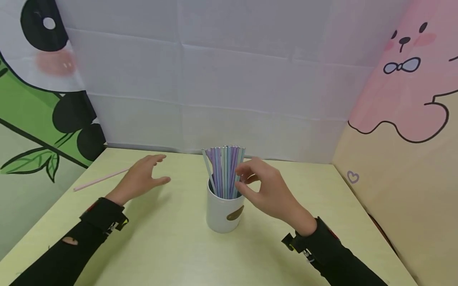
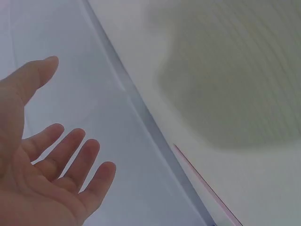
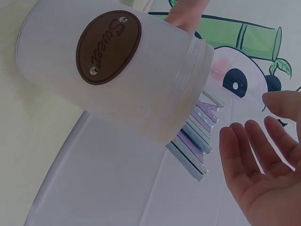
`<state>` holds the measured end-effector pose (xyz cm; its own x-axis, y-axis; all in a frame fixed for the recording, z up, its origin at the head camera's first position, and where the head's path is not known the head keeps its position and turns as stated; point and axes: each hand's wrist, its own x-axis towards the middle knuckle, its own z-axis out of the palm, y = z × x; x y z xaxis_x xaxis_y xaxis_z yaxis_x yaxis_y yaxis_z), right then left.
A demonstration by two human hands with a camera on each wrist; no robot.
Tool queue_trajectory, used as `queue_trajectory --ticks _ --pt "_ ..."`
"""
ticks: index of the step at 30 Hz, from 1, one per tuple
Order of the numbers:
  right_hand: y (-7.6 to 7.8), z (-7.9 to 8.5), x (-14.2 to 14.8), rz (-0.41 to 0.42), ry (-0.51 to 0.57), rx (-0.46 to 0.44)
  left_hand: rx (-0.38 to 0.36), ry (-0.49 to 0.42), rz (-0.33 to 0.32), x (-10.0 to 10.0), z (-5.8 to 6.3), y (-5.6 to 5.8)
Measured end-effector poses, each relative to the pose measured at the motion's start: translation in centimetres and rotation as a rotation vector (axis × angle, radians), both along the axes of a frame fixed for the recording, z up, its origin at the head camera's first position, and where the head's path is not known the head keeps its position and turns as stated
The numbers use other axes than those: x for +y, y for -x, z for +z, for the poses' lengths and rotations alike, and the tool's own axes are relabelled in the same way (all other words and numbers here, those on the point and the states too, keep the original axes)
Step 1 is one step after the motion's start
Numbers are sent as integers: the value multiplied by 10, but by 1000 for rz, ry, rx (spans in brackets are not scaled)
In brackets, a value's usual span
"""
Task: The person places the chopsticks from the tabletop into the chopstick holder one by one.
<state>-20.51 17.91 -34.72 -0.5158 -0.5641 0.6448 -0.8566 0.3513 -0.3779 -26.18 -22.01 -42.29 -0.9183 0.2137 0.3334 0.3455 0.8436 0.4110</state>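
A white cup [image 1: 217,216] stands upright on the table, with a brown oval label [image 3: 109,47] reading "Sweet" on its side. Packed inside it is a bunch of purple, pale blue and greenish straws [image 1: 223,171], their upper ends above the rim. My right hand [image 1: 268,192] hovers just right of the straws with fingers loosely bent; the right wrist view shows it apart from them, holding nothing. Over the left of the table, my left hand [image 1: 139,178] has its fingers and thumb spread and holds nothing. A single pink straw [image 1: 100,179] lies behind it, partly hidden in the head view.
The pale wooden table [image 1: 171,246] ends at a white cloth wall [image 1: 232,91] just behind the cup. A panda-printed panel [image 1: 39,119] borders the left, and a panel with a pink bear [image 1: 400,99] borders the right.
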Motion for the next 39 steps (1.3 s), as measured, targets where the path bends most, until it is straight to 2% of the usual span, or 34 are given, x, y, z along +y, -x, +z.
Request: queue_trajectory --ticks 8,12,16,22,31,39 --pt "-8 -5 6 73 -146 104 47 172 97 -88 -19 16" --pt "-11 -8 8 86 -207 146 68 246 126 -117 -27 18" --pt "-13 -11 10 101 -241 168 49 318 169 -136 -32 19" --pt "-12 -13 10 135 -246 188 -6 360 211 -150 -38 15" --pt "-13 -13 11 137 -245 181 -67 302 214 -154 -40 17" --pt "-14 -14 10 147 -228 165 1 301 149 -156 -42 14"
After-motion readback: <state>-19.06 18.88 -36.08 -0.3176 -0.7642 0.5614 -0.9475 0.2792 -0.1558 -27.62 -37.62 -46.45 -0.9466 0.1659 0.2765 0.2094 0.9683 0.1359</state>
